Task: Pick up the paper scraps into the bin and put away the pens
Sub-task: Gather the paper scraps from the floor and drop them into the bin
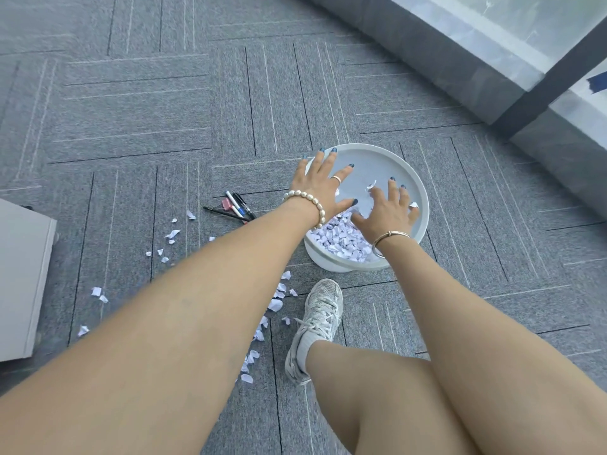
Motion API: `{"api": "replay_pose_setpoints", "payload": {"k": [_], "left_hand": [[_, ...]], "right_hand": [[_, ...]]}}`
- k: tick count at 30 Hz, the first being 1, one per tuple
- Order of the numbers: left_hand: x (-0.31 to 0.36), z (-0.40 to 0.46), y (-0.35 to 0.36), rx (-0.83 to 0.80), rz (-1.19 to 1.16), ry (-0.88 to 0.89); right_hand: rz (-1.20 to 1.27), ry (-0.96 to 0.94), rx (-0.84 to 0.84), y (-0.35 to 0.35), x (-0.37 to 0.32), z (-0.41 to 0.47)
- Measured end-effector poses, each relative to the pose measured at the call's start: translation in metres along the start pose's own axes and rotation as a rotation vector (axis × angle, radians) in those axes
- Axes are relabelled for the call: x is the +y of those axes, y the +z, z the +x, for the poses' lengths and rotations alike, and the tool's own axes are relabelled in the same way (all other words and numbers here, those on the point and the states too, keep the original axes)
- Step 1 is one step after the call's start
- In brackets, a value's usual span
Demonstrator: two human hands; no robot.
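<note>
Round pale-grey plastic bin [417,192] on carpet, part-filled with white paper scraps [341,239]. Both hands, left [320,182], right [387,211], spread flat above bin, holding nothing. More torn scraps [275,304] left on carpet; cluster of pens [235,206] just left of bin, not put away. Roughly halfway.

White round bin [414,178] part-filled with paper scraps [341,239], more scraps on carpet, pens [235,206] clustered beside bin

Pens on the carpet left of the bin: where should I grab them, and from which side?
Take the pens around the middle of the bundle, coming from above with the left hand. They lie flat, bunched together, just left of the bin, so fingers can close across them.
</note>
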State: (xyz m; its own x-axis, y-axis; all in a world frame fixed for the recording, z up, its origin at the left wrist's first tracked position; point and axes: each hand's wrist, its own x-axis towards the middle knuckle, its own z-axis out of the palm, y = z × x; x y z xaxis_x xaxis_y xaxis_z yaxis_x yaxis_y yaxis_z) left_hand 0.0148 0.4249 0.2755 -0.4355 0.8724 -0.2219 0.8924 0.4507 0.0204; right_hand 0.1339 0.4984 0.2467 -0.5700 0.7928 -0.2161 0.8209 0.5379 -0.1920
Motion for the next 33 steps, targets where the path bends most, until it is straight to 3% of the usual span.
{"api": "replay_pose_setpoints", "payload": {"k": [12,20,27,33], "left_hand": [[0.015,0.013,0.004,-0.028,-0.034,0.039],[-0.015,-0.008,-0.008,0.002,-0.009,0.008],[-0.073,-0.077,-0.024,0.042,-0.031,-0.09],[-0.131,-0.157,-0.002,0.061,-0.084,-0.269]], "right_hand": [[0.005,0.016,-0.032,0.007,0.002,0.006],[0.033,-0.011,0.011,-0.011,-0.016,0.002],[0.052,-0.215,0.028,-0.033,-0.093,-0.038],[0.034,-0.403,-0.054,0.007,-0.171,-0.09]]}}
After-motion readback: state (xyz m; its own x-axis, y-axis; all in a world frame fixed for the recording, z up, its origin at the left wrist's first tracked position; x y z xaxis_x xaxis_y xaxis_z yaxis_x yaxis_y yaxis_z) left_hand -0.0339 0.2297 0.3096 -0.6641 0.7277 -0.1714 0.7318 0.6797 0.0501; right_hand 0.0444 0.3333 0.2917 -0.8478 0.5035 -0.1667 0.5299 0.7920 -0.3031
